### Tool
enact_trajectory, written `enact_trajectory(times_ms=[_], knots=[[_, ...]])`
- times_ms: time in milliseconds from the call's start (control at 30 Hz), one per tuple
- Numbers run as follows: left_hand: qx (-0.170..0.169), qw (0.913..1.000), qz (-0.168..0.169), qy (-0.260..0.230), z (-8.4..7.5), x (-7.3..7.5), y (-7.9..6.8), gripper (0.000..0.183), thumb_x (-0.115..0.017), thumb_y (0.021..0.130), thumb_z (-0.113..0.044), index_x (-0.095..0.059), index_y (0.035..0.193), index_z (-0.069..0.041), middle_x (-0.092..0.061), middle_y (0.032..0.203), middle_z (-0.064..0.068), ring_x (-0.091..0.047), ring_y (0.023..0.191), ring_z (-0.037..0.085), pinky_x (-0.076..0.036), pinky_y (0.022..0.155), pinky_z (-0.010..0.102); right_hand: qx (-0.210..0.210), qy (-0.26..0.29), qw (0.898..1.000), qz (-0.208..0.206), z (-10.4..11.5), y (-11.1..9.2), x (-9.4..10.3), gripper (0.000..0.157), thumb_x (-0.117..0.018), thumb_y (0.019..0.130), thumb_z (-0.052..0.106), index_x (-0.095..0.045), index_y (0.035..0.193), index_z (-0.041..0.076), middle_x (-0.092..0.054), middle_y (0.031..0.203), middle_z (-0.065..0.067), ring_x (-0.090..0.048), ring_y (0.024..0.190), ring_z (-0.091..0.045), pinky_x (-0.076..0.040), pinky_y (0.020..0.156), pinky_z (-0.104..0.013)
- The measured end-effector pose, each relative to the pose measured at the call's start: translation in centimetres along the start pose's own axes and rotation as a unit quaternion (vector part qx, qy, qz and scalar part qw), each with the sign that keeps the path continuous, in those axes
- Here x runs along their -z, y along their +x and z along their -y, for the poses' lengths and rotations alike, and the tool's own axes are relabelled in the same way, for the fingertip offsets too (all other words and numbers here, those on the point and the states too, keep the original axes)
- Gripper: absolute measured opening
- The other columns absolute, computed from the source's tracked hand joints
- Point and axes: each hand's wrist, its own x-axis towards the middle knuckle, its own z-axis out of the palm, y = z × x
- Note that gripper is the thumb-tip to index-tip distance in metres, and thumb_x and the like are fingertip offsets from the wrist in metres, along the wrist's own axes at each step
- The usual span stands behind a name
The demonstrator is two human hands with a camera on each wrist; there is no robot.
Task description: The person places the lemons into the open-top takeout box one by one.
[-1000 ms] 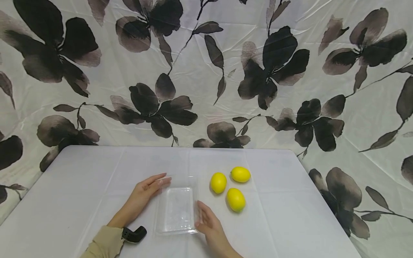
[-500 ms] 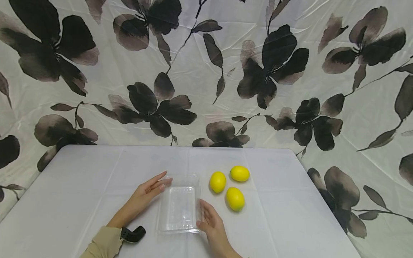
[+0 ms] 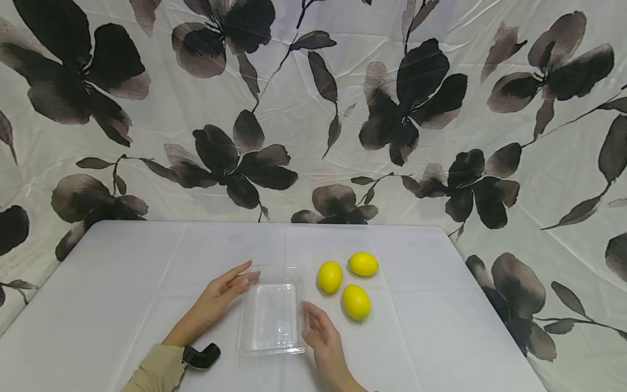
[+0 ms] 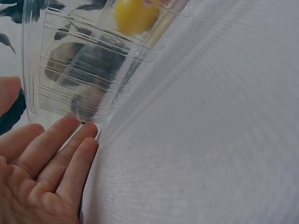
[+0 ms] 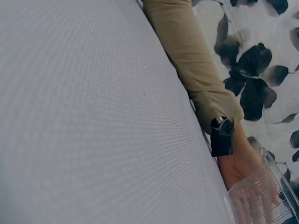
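A clear plastic container stands on the white table in the head view, its ribbed wall close up in the left wrist view. At its far left corner is my left hand, fingers straight and fingertips right at the edge. My right hand lies along the container's right side with loosely bent fingers, thumb close to the rim. Just right of the container are three lemons: one nearer it, one farther back, one in front. Through the clear wall, a blurred lemon shows in the left wrist view.
White cloth covers the table. Behind it hangs a pale curtain with dark printed flowers. A black wrist device sits at the left cuff, below a beige sleeve.
Between one second and half a second ago the container shifted slightly right, both hands beside it. Since then the right thumb has drawn back a little from the rim. The lemons stay put.
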Motion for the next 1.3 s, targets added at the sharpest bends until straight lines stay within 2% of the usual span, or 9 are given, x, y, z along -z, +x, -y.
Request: enact_trajectory(times_ms=[200, 433, 633, 733, 833, 933, 1067, 1200, 1300], knots=[[-0.006, 0.9999, -0.006, -0.014, 0.1, 0.0, 0.0, 0.054, -0.047, 0.106, -0.022, -0.032, 0.154, -0.003, -0.053, 0.143, 0.018, -0.055, 0.127, 0.011, -0.044, 0.100, 0.017, 0.078, -0.024, 0.996, -0.047, -0.5, -0.1, 0.3, 0.049, -0.049, 0.097, -0.002, -0.033, 0.143, -0.010, -0.036, 0.147, -0.034, -0.039, 0.138, -0.038, -0.035, 0.112, -0.025], [-0.003, 0.9992, -0.019, -0.036, -0.1, 0.1, -0.1, 0.052, -0.038, 0.109, -0.025, -0.030, 0.153, 0.003, -0.044, 0.145, 0.030, -0.059, 0.120, 0.009, -0.047, 0.098, 0.020, 0.144, -0.039, 0.988, -0.046, -0.5, -0.2, 0.4, 0.052, -0.051, 0.094, -0.009, -0.033, 0.143, -0.008, -0.030, 0.148, -0.035, -0.035, 0.139, -0.035, -0.033, 0.114, -0.029], [0.009, 0.9978, -0.017, -0.064, -0.4, 0.2, -0.1, 0.055, -0.038, 0.109, -0.028, -0.027, 0.154, 0.001, -0.042, 0.147, 0.030, -0.059, 0.120, 0.011, -0.048, 0.099, 0.023, 0.267, -0.064, 0.961, -0.038, -0.1, 0.0, 0.5, 0.048, -0.043, 0.090, -0.021, -0.038, 0.137, -0.013, -0.042, 0.138, -0.032, -0.042, 0.135, -0.028, -0.036, 0.113, -0.032], [-0.002, 0.9957, -0.003, -0.093, -0.5, 0.4, -0.2, 0.058, -0.033, 0.110, -0.031, -0.021, 0.155, 0.003, -0.037, 0.150, 0.030, -0.055, 0.126, 0.020, -0.048, 0.100, 0.025, 0.317, -0.074, 0.944, -0.055, 0.3, 0.1, 0.5, 0.043, -0.041, 0.090, -0.023, -0.043, 0.132, -0.014, -0.049, 0.130, -0.031, -0.049, 0.129, -0.027, -0.039, 0.111, -0.033], [0.000, 0.9948, 0.000, -0.102, -1.1, 0.5, -0.3, 0.061, -0.028, 0.110, -0.035, -0.018, 0.156, 0.004, -0.031, 0.154, 0.030, -0.044, 0.136, 0.035, -0.046, 0.103, 0.026, 0.343, -0.078, 0.934, -0.068, 1.1, 0.3, 0.7, 0.039, -0.040, 0.090, -0.023, -0.046, 0.128, -0.015, -0.053, 0.125, -0.029, -0.054, 0.124, -0.029, -0.042, 0.109, -0.035], [0.024, 0.9979, -0.012, -0.060, -2.3, 0.3, -0.6, 0.060, -0.030, 0.110, -0.036, -0.019, 0.156, 0.001, -0.026, 0.158, 0.025, -0.033, 0.141, 0.040, -0.040, 0.109, 0.032, 0.336, -0.068, 0.936, -0.080, 2.3, 0.7, 1.2, 0.036, -0.040, 0.091, -0.021, -0.047, 0.126, -0.015, -0.055, 0.123, -0.026, -0.054, 0.123, -0.028, -0.042, 0.108, -0.036], [0.042, 0.9978, -0.029, 0.041, -4.1, -0.4, -1.4, 0.057, -0.035, 0.109, -0.033, -0.024, 0.157, -0.004, -0.024, 0.161, 0.020, -0.026, 0.145, 0.040, -0.029, 0.115, 0.050, 0.301, -0.069, 0.945, -0.106, 4.0, 1.2, 2.4, 0.029, -0.041, 0.096, -0.013, -0.049, 0.124, -0.012, -0.056, 0.123, -0.025, -0.055, 0.122, -0.027, -0.043, 0.108, -0.035], [0.012, 0.9909, -0.044, 0.127, -5.5, -1.2, -2.4, 0.059, -0.043, 0.107, -0.029, -0.022, 0.158, -0.008, -0.018, 0.163, 0.019, -0.015, 0.148, 0.042, -0.018, 0.114, 0.064, 0.268, -0.089, 0.952, -0.115, 5.4, 1.9, 4.1, 0.025, -0.043, 0.099, -0.007, -0.051, 0.122, -0.011, -0.056, 0.122, -0.027, -0.056, 0.120, -0.025, -0.044, 0.107, -0.033], [-0.023, 0.9831, -0.037, 0.178, -6.2, -1.9, -3.2, 0.066, -0.050, 0.105, -0.026, -0.017, 0.159, -0.010, -0.010, 0.165, 0.017, -0.007, 0.149, 0.043, -0.014, 0.112, 0.069, 0.248, -0.099, 0.956, -0.125, 6.1, 2.3, 5.4, 0.024, -0.044, 0.100, -0.005, -0.053, 0.121, -0.012, -0.057, 0.122, -0.029, -0.056, 0.120, -0.025, -0.043, 0.107, -0.032]])
